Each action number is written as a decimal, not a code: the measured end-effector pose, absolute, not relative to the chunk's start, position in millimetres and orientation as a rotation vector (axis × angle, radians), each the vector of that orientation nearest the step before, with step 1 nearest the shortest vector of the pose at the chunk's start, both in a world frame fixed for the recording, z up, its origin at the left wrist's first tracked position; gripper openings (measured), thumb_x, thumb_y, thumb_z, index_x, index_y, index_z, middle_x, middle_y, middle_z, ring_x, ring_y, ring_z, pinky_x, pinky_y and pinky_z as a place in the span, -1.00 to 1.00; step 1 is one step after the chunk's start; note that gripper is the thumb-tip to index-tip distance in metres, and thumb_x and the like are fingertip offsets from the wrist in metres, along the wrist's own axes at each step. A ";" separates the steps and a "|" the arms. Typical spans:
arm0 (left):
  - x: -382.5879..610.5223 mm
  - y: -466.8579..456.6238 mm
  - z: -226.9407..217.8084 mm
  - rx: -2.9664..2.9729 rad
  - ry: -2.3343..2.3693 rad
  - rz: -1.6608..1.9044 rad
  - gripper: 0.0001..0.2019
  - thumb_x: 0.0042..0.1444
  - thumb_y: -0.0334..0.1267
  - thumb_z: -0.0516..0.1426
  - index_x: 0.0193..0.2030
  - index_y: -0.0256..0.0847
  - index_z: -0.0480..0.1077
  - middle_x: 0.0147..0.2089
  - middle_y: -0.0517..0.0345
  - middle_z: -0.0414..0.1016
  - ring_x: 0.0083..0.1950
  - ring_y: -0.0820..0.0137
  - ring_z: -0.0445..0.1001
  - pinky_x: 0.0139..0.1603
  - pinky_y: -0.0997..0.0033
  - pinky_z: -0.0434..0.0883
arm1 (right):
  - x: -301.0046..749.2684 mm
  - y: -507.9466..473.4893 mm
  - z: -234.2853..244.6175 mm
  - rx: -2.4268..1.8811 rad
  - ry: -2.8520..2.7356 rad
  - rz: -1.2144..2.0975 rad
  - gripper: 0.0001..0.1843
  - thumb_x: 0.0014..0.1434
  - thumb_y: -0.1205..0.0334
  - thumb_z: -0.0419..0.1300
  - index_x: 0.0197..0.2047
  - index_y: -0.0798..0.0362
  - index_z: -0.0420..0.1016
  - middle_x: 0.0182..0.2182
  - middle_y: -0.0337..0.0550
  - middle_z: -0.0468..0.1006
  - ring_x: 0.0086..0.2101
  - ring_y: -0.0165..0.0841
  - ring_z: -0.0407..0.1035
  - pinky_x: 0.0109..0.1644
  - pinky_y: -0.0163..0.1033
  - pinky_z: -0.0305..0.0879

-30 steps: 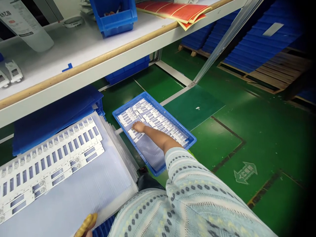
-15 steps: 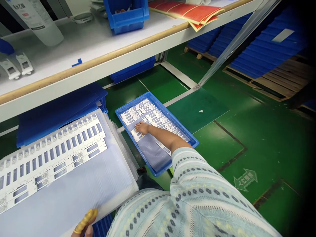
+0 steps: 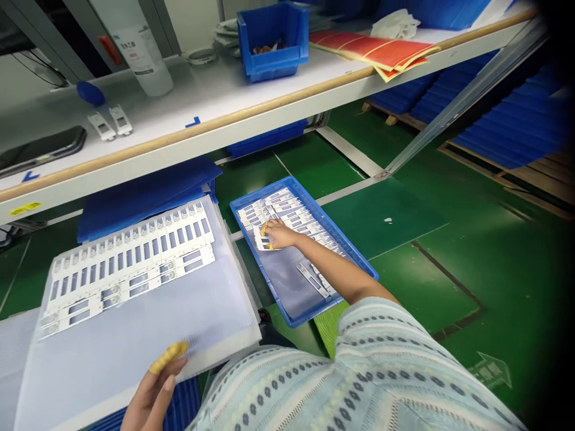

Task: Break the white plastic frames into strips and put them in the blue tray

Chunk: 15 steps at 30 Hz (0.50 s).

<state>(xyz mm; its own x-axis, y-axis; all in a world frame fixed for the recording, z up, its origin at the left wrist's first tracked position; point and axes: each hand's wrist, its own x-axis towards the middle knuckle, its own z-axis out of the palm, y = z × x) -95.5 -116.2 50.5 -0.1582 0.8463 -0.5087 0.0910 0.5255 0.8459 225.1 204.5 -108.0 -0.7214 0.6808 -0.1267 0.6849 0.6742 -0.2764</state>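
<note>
My right hand [image 3: 278,233] reaches down into a blue tray [image 3: 350,251] on the green floor and its fingers are closed on a few white slotted strips [image 3: 264,239] at the near end of the rows laid there. My left hand [image 3: 155,386], with a yellow finger cot on one finger, rests on the near edge of a translucent white corrugated sheet [image 3: 135,341] on my lap. That sheet carries rows of the same white strips [image 3: 130,257]. Two loose strips [image 3: 314,280] lie on the tray's bare sheet beside my forearm.
A white workbench [image 3: 188,96] runs across the top with a blue bin [image 3: 273,39], red label sheets [image 3: 377,51], a white bottle [image 3: 144,57] and a black phone [image 3: 40,149]. Blue corrugated sheets [image 3: 148,191] are stacked under it. Blue stacks on wooden pallets [image 3: 516,131] stand at right.
The view has tilted up and right. My right hand has drawn back slightly in the tray and closed on strips. My left hand has come further into view on the sheet's edge.
</note>
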 end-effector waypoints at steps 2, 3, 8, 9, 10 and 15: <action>-88.4 -104.5 47.8 0.787 1.521 0.878 -0.55 0.17 0.05 0.08 0.18 0.03 0.31 0.28 0.07 0.30 0.27 0.03 0.25 0.21 0.02 0.28 | 222.4 189.0 -70.1 1.173 3.080 -0.541 -0.55 -0.01 0.13 0.29 -0.07 0.15 0.40 -0.03 0.08 0.35 0.02 -0.10 0.13 0.11 -0.03 -0.01; -83.8 -96.0 47.2 0.761 1.441 0.903 -0.52 0.17 0.09 0.06 0.20 0.03 0.30 0.30 0.06 0.29 0.28 0.00 0.25 0.21 0.02 0.28 | 218.0 178.8 -47.8 1.104 3.203 -0.537 -0.57 -0.02 0.14 0.29 -0.09 0.13 0.41 -0.04 0.06 0.36 0.01 -0.11 0.14 0.11 -0.02 0.00; -60.9 -45.9 55.7 0.408 0.757 0.763 -0.35 0.19 0.22 -0.09 0.21 -0.22 0.30 0.16 -0.21 0.42 0.14 -0.06 0.41 0.02 -0.10 0.39 | 171.0 103.9 69.5 0.265 3.500 -0.151 -0.66 0.08 0.13 0.23 -0.08 0.07 0.41 -0.04 0.00 0.40 0.03 -0.14 0.16 0.16 0.05 -0.04; -58.2 -39.4 58.9 0.364 0.677 0.739 -0.35 0.21 0.21 -0.13 0.18 -0.25 0.32 0.07 -0.20 0.49 0.06 -0.03 0.48 -0.02 -0.08 0.42 | 160.0 87.6 87.9 0.105 3.467 -0.048 -0.67 0.10 0.14 0.22 -0.07 0.07 0.42 -0.03 0.01 0.40 0.04 -0.13 0.16 0.17 0.07 -0.06; -56.5 -35.2 62.0 0.324 0.608 0.725 -0.36 0.23 0.20 -0.16 0.14 -0.27 0.36 0.00 -0.17 0.54 0.01 0.02 0.51 -0.04 -0.03 0.43 | 149.3 72.6 103.2 -0.051 3.418 0.038 -0.68 0.13 0.14 0.21 -0.06 0.08 0.42 -0.03 0.02 0.41 0.05 -0.11 0.16 0.18 0.09 -0.07; -64.8 -42.4 72.7 0.202 0.469 0.762 -0.49 0.27 0.07 -0.12 -0.16 -0.32 0.48 -0.26 -0.07 0.60 -0.16 0.12 0.58 -0.01 0.02 0.43 | 106.7 29.3 139.7 -0.406 3.226 0.247 -0.88 0.20 0.31 0.16 -0.18 0.07 0.49 -0.17 -0.13 0.49 0.01 -0.15 0.23 0.18 0.06 -0.04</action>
